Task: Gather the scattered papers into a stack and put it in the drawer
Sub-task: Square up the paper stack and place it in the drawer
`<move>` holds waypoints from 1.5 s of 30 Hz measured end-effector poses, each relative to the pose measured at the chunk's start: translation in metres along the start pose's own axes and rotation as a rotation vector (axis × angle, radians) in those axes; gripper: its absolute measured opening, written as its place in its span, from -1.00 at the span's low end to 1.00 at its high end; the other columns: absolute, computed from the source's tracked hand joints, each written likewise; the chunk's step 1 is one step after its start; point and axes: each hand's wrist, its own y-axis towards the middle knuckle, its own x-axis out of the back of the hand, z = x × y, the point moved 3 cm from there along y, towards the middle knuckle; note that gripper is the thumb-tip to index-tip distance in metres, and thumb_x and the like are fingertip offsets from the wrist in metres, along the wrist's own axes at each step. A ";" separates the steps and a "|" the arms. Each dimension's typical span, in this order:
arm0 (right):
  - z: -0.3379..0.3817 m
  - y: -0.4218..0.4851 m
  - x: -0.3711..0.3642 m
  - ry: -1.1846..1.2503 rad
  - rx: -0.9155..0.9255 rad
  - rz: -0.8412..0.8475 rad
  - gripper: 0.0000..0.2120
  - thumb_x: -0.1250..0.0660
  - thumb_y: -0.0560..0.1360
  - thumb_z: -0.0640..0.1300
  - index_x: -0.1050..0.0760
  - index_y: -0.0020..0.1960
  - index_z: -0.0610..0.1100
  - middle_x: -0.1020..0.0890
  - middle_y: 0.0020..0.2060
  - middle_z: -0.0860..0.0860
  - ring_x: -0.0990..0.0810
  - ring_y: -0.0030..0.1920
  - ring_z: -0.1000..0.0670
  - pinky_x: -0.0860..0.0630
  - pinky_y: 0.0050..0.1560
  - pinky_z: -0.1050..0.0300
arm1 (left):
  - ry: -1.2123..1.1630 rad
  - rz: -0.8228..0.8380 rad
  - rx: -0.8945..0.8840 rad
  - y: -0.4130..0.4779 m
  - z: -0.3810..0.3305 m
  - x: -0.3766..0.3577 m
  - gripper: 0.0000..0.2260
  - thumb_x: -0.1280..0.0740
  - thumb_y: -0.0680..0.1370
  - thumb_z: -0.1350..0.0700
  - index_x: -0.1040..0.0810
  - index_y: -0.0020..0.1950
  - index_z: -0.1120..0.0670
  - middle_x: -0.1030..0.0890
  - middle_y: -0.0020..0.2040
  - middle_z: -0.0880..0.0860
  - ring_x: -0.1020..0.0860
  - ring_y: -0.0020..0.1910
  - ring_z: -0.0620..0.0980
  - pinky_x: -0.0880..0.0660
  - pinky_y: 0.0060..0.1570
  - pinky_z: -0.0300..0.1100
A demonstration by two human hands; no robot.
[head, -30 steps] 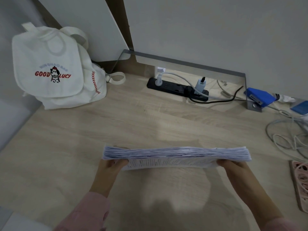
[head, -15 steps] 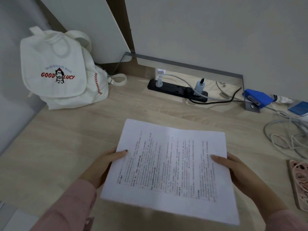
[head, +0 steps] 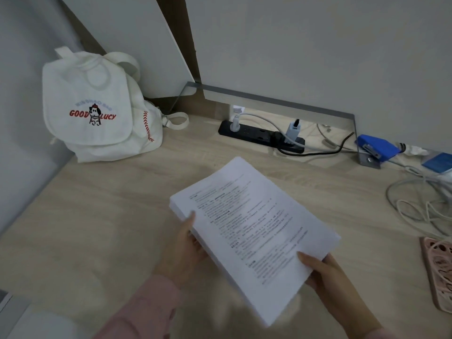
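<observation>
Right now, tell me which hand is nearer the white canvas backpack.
Left. The left hand, gripping the paper stack at its left edge, is closer to the white canvas backpack; the right hand holds the stack's near-right corner, farther away.

Paper stack (head: 254, 228) at frame centre, printed side up, turned diagonally, held above the wooden table (head: 97, 216). Left hand (head: 182, 250) grips its left edge, thumb on top. Right hand (head: 327, 277) grips the lower right corner, thumb on top. Pink sleeve (head: 144, 311) at bottom. White backpack (head: 97, 111) upper left, reads GOOD LUCY. Black power strip (head: 261, 137) upper centre with plugs in. Blue stapler (head: 376, 148) far right, white cables (head: 420, 206) below it, pink item (head: 437, 272) at the right edge.
</observation>
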 end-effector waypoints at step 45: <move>0.055 0.010 -0.056 -0.337 0.129 0.091 -0.67 -0.21 0.47 -0.33 -0.52 0.15 -0.03 -0.68 0.03 0.03 -0.63 0.04 -0.05 -0.53 0.07 -0.04 | 0.544 -0.121 -0.491 -0.033 -0.037 -0.013 -0.80 -0.28 0.51 0.28 -0.55 0.01 0.01 -0.67 -0.10 -0.11 -0.63 -0.11 -0.18 -0.53 -0.20 -0.36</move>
